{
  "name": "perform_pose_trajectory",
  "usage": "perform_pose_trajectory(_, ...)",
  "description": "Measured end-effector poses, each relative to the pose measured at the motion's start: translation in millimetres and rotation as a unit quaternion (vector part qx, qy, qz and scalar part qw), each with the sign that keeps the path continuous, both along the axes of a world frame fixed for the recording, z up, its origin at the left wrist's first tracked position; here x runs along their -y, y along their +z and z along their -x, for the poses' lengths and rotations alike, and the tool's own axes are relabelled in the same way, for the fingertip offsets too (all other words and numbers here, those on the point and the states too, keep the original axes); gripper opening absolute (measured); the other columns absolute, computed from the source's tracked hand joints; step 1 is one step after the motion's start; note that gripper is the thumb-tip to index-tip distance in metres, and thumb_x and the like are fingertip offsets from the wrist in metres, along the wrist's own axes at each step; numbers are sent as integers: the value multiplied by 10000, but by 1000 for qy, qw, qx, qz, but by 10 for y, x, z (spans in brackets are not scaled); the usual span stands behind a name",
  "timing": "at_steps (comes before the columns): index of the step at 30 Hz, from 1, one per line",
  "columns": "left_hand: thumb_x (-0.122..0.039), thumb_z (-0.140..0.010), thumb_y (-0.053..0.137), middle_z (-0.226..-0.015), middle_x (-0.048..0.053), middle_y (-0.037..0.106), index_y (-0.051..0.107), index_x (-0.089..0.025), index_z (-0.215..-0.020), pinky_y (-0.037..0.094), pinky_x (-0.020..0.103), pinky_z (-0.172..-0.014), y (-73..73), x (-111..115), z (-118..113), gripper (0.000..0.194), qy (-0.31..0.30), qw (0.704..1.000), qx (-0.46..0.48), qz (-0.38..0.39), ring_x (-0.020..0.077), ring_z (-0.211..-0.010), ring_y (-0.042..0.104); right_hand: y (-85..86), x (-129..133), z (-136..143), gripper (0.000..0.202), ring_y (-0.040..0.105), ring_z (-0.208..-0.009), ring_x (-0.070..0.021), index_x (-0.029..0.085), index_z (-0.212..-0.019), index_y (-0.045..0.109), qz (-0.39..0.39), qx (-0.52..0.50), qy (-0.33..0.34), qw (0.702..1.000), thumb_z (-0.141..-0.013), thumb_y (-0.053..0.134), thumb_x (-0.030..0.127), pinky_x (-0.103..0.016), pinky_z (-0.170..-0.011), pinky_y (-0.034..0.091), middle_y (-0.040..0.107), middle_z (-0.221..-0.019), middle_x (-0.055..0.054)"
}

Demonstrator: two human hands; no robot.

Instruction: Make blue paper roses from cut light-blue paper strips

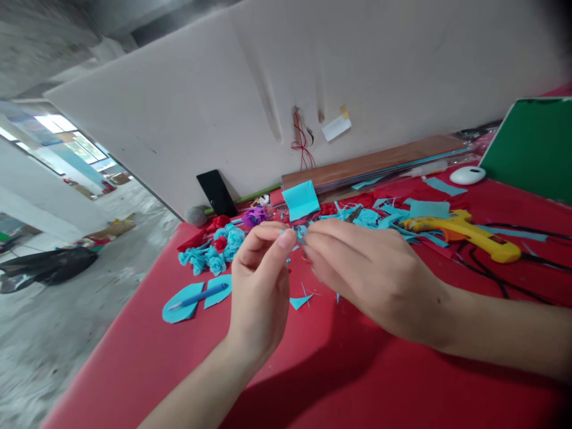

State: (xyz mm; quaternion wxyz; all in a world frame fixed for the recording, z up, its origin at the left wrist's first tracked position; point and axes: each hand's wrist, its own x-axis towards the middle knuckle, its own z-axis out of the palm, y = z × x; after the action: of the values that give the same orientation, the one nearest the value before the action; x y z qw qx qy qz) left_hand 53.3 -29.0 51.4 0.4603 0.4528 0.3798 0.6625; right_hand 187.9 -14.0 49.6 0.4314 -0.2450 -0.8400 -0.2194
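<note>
From the head camera, two bare hands met above the middle of a red table (147, 369), reaching in from its near edge. The left hand (263, 280) pinched a small blue piece (299, 231) between thumb and forefinger; the right hand (361, 262), fingers bunched together, gripped the same piece from the other side. The piece was raised off the table between the two sets of fingertips, partly covered by them and too blurred for its shape to be told. Near the table's left edge, a blue pen (199, 297) lay across two cut pieces of blue paper (179, 313). Farther back, toward the far left corner, sat a cluster of blue flowers (217, 264) with a red bloom (220, 243) among them and a purple flower (255, 216) just behind. A black phone (217, 193) leaned against the pale panel (187, 107) that rose along the far edge. A blue square of paper (301, 200) stood tilted beyond the hands, in front of a long brown stack (379, 159) by that edge. Toward the right edge, a yellow glue gun (482, 237) lay among blue scraps (386, 217), with a white, rounded object (467, 174) behind it and a green board (531, 149) near the far right corner.
</note>
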Motion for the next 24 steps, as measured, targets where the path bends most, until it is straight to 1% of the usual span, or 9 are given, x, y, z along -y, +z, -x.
perform_pose_trajectory(2, -240, -702, 646, -704, -27, 496, 581, -185, -617, 386, 150, -491, -2, -8, -4, 120, -3, 1000, 3, -4, 62, -603, 446, 6, 1, -1, 209, 599, -685, -161, 98, -695, 589, 4, -5, 4, 1000, -823, 430, 54, -256, -551, 460, 641, -769, -108)
perform_pose_trajectory(3, -240, -703, 649, -699, -29, 501, 586, -188, -618, 388, 149, -495, -4, -15, -4, 118, -5, 1000, 4, -8, 60, -596, 446, 14, 1, -1, 224, 591, -680, -153, 105, -687, 584, 19, -12, 10, 1000, -828, 418, 54, -253, -561, 454, 637, -762, -97)
perform_pose_trajectory(5, -255, -711, 654, -671, -36, 508, 603, -196, -629, 396, 146, -510, -11, -38, 4, 113, -16, 1000, -1, -18, 54, -576, 442, 39, -4, -5, 258, 567, -663, -127, 117, -671, 567, 87, -36, 34, 995, -849, 387, 69, -239, -583, 439, 615, -736, -66)
perform_pose_trajectory(8, -297, -732, 645, -652, -34, 526, 640, -204, -649, 417, 149, -568, -21, -74, 34, 125, -33, 999, -22, -28, 57, -600, 461, 87, -19, -12, 257, 527, -647, -84, 126, -680, 543, 196, -78, 75, 975, -880, 381, 121, -203, -611, 405, 573, -711, -20)
perform_pose_trajectory(10, -304, -736, 643, -673, -23, 542, 659, -199, -653, 426, 164, -606, -23, -88, 57, 135, -39, 998, -36, -36, 70, -642, 480, 111, -27, -14, 242, 505, -636, -63, 133, -671, 524, 229, -97, 92, 964, -881, 403, 135, -179, -609, 379, 555, -696, 3)
perform_pose_trajectory(13, -291, -725, 658, -675, -21, 546, 673, -203, -659, 426, 181, -613, -15, -88, 78, 111, -42, 996, -56, -53, 79, -654, 489, 122, -27, -8, 245, 475, -607, -46, 136, -647, 508, 254, -110, 102, 956, -873, 417, 126, -159, -594, 357, 533, -665, 19)
perform_pose_trajectory(19, -234, -745, 644, -667, -27, 531, 687, -204, -656, 428, 162, -605, 16, -64, 75, 103, -43, 992, -93, -73, 66, -654, 493, 104, -19, 6, 234, 453, -600, -43, 130, -649, 519, 265, -117, 110, 951, -862, 426, 104, -157, -593, 346, 511, -658, 24)
perform_pose_trajectory(24, -214, -770, 614, -656, -23, 508, 678, -188, -650, 438, 160, -616, 27, -44, 72, 139, -52, 992, -90, -67, 65, -650, 495, 109, -13, 6, 256, 446, -596, -49, 131, -634, 507, 299, -123, 133, 937, -872, 412, 120, -171, -582, 349, 497, -654, 17)
